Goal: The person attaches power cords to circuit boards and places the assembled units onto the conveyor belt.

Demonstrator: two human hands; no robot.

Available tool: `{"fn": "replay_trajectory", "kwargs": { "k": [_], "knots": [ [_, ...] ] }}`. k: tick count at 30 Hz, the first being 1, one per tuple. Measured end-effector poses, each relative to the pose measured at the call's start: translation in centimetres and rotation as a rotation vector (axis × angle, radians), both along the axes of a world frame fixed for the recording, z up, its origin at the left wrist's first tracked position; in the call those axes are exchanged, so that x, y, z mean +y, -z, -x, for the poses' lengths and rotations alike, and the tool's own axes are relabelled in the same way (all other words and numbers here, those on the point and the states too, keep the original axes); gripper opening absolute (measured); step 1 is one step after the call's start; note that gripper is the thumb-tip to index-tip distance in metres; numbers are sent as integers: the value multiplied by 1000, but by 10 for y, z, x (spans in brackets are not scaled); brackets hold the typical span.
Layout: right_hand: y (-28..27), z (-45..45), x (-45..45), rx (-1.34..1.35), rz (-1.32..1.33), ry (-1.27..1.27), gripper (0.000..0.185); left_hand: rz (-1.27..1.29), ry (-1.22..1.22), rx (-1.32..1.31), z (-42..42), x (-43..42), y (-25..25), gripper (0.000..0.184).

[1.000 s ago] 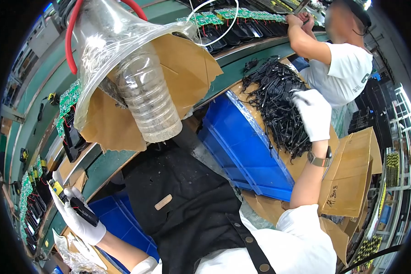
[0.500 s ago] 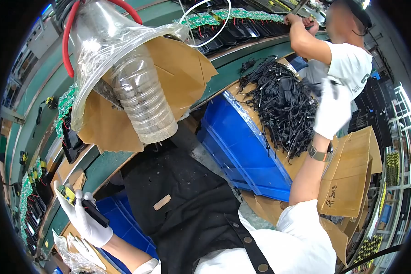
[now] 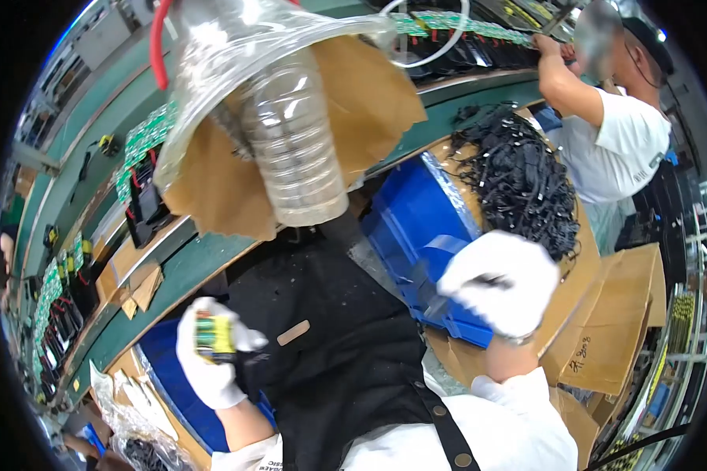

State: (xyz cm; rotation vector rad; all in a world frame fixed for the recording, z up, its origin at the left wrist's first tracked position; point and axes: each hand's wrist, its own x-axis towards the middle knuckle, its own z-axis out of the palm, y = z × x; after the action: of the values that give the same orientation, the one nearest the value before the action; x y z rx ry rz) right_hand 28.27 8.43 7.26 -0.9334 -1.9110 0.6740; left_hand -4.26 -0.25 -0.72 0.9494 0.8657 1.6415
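My left hand (image 3: 212,353), in a white glove, holds a small yellow and green part (image 3: 214,336) in front of the black apron (image 3: 330,337). A dark piece beside its fingers is blurred. My gloved right hand (image 3: 499,286) is curled over the edge of the blue bin (image 3: 416,228), smeared by motion. Something dark shows at its fingers, too blurred to name. Just above that hand lies a heap of black cables (image 3: 518,177) on cardboard.
A clear plastic bottle (image 3: 298,149) hangs under plastic film and cardboard at upper centre. Green circuit boards (image 3: 145,141) line the curved bench (image 3: 204,263). A co-worker (image 3: 613,133) is at upper right. An open carton (image 3: 605,322) stands at right.
My left hand has moved right, toward the apron, with the yellow and green part. My right hand has come down and left from beside the cable heap. The camera view has shifted.
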Motion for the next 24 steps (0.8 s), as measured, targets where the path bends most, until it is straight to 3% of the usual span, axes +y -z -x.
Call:
{"fn": "replay_trajectory", "kwargs": {
  "k": [2,4,6,10,20,22,24],
  "knots": [
    [22,34,-9,54,35,-171,11,75,-18,139,-9,-8,7,67],
    [32,54,-20,129,239,-247,15,46,102,-40,-31,-6,-11,67],
    [37,67,-23,190,239,-292,16,-1,237,-236,-38,-3,-14,66],
    [35,77,-21,193,173,-293,17,80,374,-247,-34,-2,-19,63],
    [29,82,-18,141,215,-258,19,170,306,-218,-40,1,-27,71],
    [30,82,-17,72,107,-224,18,154,270,-194,-40,1,-26,70],
    [30,82,-17,74,112,-217,17,152,345,-213,-37,0,-23,69]
  ]
}}
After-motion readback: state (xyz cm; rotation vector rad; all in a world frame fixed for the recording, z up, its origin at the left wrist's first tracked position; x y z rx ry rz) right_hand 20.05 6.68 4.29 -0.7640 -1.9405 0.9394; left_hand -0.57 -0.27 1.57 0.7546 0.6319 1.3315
